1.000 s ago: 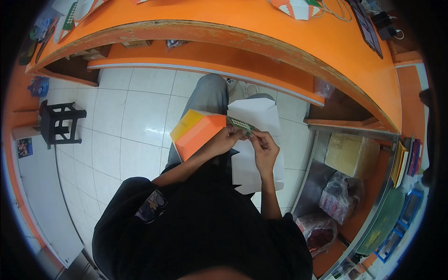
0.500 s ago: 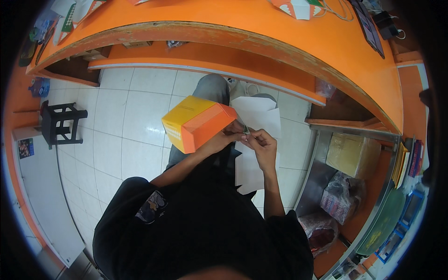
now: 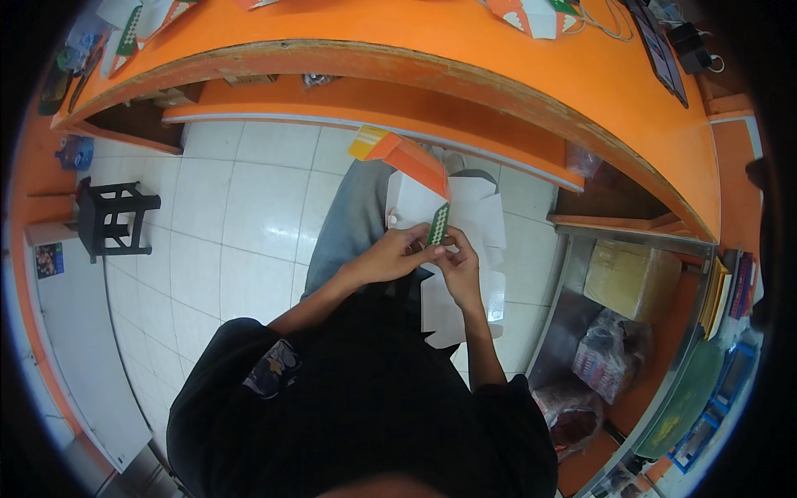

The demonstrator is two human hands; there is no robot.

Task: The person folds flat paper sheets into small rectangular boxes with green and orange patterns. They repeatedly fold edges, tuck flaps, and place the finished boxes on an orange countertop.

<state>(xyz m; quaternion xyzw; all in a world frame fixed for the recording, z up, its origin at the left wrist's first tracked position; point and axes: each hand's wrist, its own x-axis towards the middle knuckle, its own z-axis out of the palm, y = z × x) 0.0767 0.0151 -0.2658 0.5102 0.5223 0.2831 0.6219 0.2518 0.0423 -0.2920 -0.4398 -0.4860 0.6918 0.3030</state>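
A folding paper box (image 3: 415, 197) tilts above my lap, its white inside and orange side showing, with a yellow end at the far side. One narrow flap (image 3: 439, 222) in green with pale dots stands up near my hands. My left hand (image 3: 392, 256) pinches the box's near edge beside that flap. Close against it, my right hand (image 3: 461, 267) grips the flap's lower end with thumb and fingers; the fingertips partly hide each other. Flat white cardboard (image 3: 483, 217) lies on my lap under and right of the box, partly covered by my right hand and forearm.
An orange counter (image 3: 374, 29) curves across the far side, with folded boxes (image 3: 535, 17) and a tablet (image 3: 656, 54) on top. To the left stands a black stool (image 3: 116, 217). Shelving on the right holds a brown carton (image 3: 631, 278) and plastic-wrapped packs (image 3: 610, 353).
The box has turned and tipped away, so its white inside and green flap now face me instead of the yellow and orange outside. Both hands stay close together near its edge.
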